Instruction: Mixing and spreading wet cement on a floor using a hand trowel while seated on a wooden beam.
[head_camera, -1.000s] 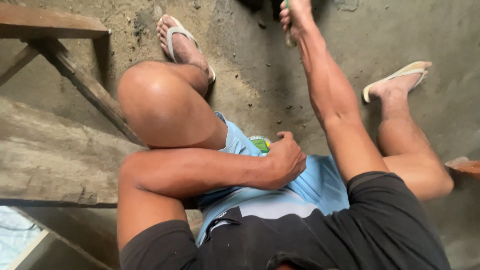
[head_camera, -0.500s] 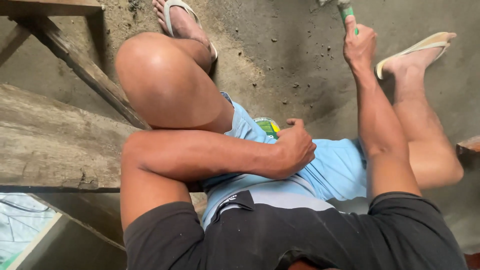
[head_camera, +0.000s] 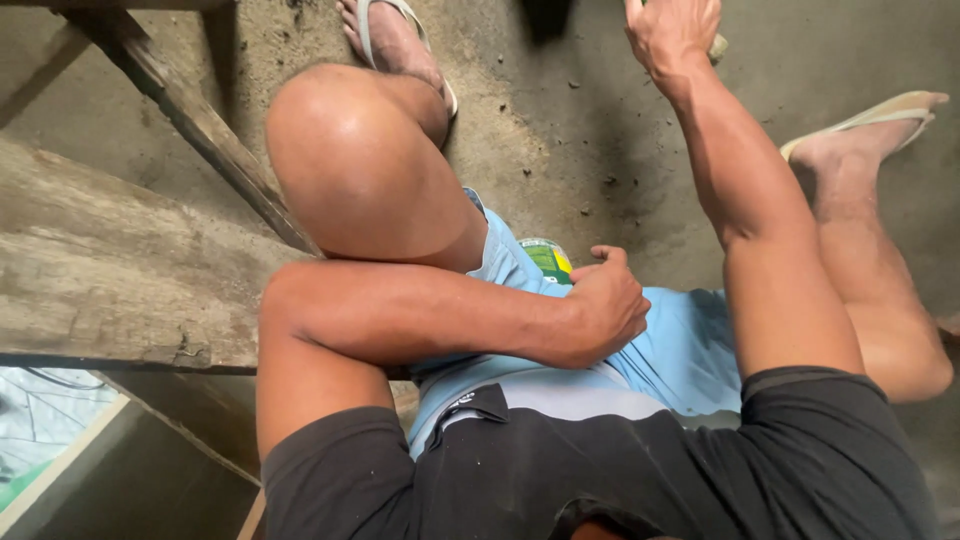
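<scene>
Down from the head camera, the person sits with knees apart over a grey concrete floor (head_camera: 560, 130), in light blue shorts (head_camera: 680, 345) and a black shirt (head_camera: 620, 470).

Taking the shorts as the landmark: the left hand (head_camera: 605, 305) rests on the lap at their left side, the forearm lying across the body. Its fingers are curled in, the thumb raised, closed around a small green and yellow container (head_camera: 548, 258) that sits just beyond the hand, against the inner edge of the left thigh and touching the shorts' hem. Only the container's top part shows; the rest is hidden by the hand and the cloth.

Well beyond the shorts, at the top edge of the view, the right hand (head_camera: 672, 32) reaches out on a straight arm. Its fingers are bent around a pale object (head_camera: 717, 45), of which only a small end shows past the palm; what it is cannot be told.

Left of the shorts, past the raised left knee, lies a worn wooden plank (head_camera: 110, 280), with a slanted wooden brace (head_camera: 190, 120) beyond it. Both feet wear pale flip-flops: the left flip-flop (head_camera: 405, 20) far ahead of the shorts, the right flip-flop (head_camera: 880, 112) out to their right, heel lifted off the floor.
</scene>
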